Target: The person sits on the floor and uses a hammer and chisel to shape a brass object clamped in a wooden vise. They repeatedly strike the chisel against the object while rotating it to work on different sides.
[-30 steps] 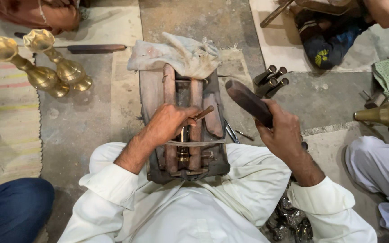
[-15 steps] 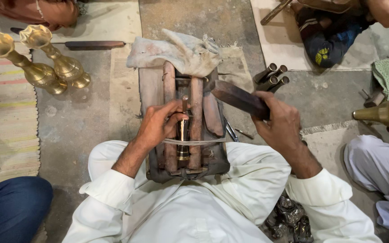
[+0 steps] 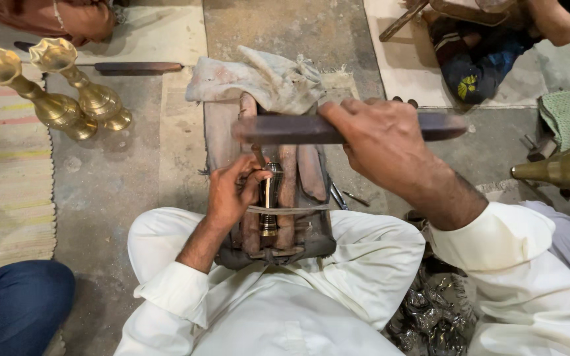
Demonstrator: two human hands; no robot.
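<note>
Sitting cross-legged in white clothes, the person works over a worn wooden block point(image 3: 298, 178) lying between the knees. The left hand point(image 3: 232, 194) rests on it, fingers closed around a thin punch point(image 3: 258, 156) set against a small brass piece point(image 3: 270, 198) that lies lengthwise in the block's middle groove under a thin cord. Just beyond, the right hand point(image 3: 380, 142) grips a dark flat bar point(image 3: 285, 129), held level across the block. A grey rag point(image 3: 258, 79) drapes the block's far end. Far left, two brass vases point(image 3: 67, 99) stand on the floor.
</note>
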